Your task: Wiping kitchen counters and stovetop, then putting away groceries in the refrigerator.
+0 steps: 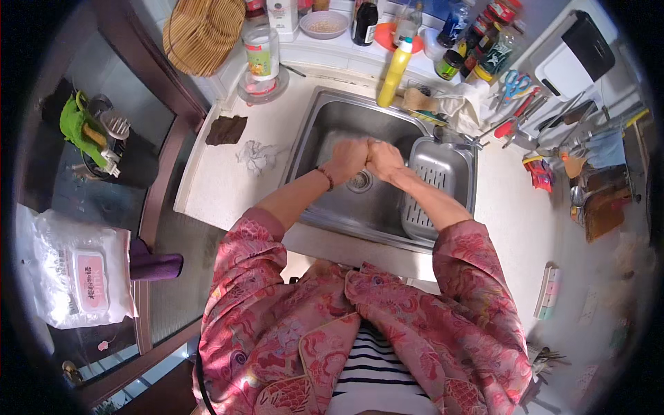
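My left hand [349, 160], with a beaded bracelet at the wrist, and my right hand [385, 158] meet over the basin of a stainless steel sink [337, 207]. Both are curled into fists, knuckles touching. Whether anything lies inside the fingers cannot be seen. Below them shows the round drain strainer [359, 181]. A slotted metal colander tray [426, 199] sits in the sink's right part, beside my right forearm. The faucet [469, 141] is at the sink's right back corner. A yellow squeeze bottle [395, 72] with a teal cap stands at the back rim.
Left of the sink lie a crumpled clear plastic piece [257, 156] and a dark brown cloth [226, 130]. Behind are a glass jar [261, 54], a bowl [324, 25] and several bottles. Scissors [514, 87] and utensils hang at right; a red packet [539, 173] lies on the right counter.
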Action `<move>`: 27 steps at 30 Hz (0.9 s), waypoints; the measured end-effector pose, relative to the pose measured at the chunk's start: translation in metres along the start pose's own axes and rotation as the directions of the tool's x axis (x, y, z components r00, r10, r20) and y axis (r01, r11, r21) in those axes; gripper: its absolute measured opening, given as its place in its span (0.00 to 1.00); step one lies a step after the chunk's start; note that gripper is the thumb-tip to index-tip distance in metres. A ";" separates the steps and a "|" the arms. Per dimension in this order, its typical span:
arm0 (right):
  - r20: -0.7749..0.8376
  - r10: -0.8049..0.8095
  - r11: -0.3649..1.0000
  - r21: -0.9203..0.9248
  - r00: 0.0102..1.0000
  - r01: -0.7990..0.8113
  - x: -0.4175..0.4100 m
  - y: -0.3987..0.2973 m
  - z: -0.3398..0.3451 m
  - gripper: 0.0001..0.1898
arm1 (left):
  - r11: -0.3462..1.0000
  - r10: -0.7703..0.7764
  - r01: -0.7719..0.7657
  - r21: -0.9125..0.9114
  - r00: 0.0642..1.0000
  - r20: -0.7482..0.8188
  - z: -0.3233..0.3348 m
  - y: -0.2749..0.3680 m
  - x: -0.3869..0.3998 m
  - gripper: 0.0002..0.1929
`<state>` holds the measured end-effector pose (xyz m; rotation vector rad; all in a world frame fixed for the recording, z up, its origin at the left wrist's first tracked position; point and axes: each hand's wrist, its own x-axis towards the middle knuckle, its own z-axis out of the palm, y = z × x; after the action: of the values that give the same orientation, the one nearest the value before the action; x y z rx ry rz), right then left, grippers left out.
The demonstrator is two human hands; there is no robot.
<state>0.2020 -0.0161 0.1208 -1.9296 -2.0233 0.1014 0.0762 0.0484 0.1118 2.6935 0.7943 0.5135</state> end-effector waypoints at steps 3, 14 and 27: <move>-0.006 0.053 0.946 0.322 0.999 -0.048 -0.010 -0.006 -0.003 0.09 | 0.993 0.077 -0.072 0.096 0.996 -0.049 -0.007 0.008 -0.001 0.07; 0.414 0.179 0.275 0.850 0.892 -0.450 -0.031 0.016 -0.033 0.19 | 0.936 0.002 0.056 -0.348 0.986 0.164 -0.038 0.019 0.002 0.13; -0.344 0.153 0.721 0.680 0.927 0.133 -0.045 0.008 -0.005 0.23 | -0.052 -0.401 0.452 -0.890 0.807 0.433 -0.066 0.040 -0.019 0.15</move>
<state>0.2116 -0.0609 0.1149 -1.3366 -1.4162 0.4013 0.0525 0.0167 0.1803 1.0123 0.7788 0.5215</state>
